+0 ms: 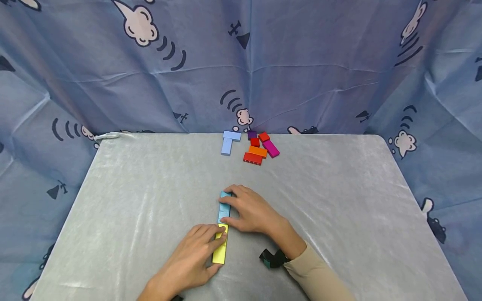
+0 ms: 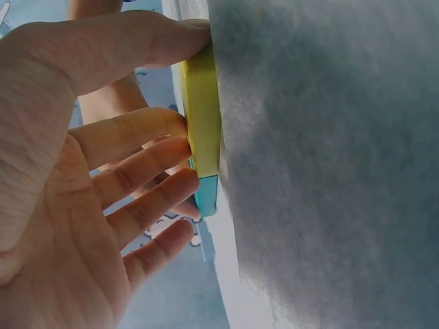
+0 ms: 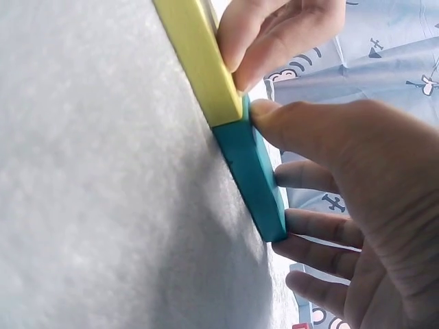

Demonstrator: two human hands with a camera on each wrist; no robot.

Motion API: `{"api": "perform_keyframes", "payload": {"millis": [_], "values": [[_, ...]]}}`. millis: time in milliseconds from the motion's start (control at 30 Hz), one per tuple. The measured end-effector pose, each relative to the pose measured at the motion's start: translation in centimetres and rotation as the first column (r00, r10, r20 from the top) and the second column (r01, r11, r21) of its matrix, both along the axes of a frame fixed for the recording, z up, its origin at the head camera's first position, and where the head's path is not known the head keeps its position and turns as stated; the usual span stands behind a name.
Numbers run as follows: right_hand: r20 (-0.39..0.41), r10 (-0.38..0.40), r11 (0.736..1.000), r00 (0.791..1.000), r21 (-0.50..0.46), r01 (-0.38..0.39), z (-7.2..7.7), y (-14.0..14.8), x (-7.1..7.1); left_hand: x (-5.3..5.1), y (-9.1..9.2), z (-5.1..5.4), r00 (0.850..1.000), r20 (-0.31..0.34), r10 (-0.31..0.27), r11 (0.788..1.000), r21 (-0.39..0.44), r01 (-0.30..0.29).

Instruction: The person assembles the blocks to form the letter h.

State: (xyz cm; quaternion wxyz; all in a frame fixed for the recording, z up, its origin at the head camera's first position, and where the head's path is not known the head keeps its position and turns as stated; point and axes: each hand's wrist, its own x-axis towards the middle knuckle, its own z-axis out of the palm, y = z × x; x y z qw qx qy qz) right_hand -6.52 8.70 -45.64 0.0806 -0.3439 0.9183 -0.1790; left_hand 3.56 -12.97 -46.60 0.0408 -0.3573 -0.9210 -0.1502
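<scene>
A yellow block (image 1: 219, 252) and a light blue block (image 1: 224, 211) lie end to end on the cloth-covered table, touching. The left hand (image 1: 187, 258) holds the yellow block, thumb at its near end and fingertips on its top. The right hand (image 1: 253, 210) has its thumb by the light blue block's near end and fingertips at its far end. In the left wrist view, the thumb touches one end of the yellow block (image 2: 202, 113). The right wrist view shows the blue block (image 3: 254, 179) meeting the yellow block (image 3: 202, 62), with the right hand (image 3: 357, 199) along it.
Toward the table's back edge lie light blue blocks (image 1: 226, 146) in two pieces, a purple block (image 1: 252, 134), several red blocks (image 1: 252, 158), an orange block (image 1: 257, 151) and a magenta block (image 1: 271, 148). A patterned blue curtain (image 1: 301, 83) hangs behind the grey table (image 1: 150, 200).
</scene>
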Motion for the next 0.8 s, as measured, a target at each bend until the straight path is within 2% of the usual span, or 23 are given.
{"api": "perform_keyframes", "payload": {"millis": [200,400,800], "values": [[-0.015,0.004,1.0,1.0,0.006,-0.004,0.12,0.03,0.02,-0.13,-0.01,0.07,1.0,-0.001,-0.002,1.0,-0.011,0.002],[-0.044,0.011,1.0,0.999,0.012,-0.011,0.27,0.12,0.06,-0.14,-0.09,0.0,1.0,-0.031,-0.005,1.0,-0.002,0.005],[-0.023,0.011,1.0,1.0,-0.002,-0.011,0.11,0.39,-0.11,-0.07,-0.06,0.07,1.0,-0.029,-0.006,1.0,-0.01,0.006]]}}
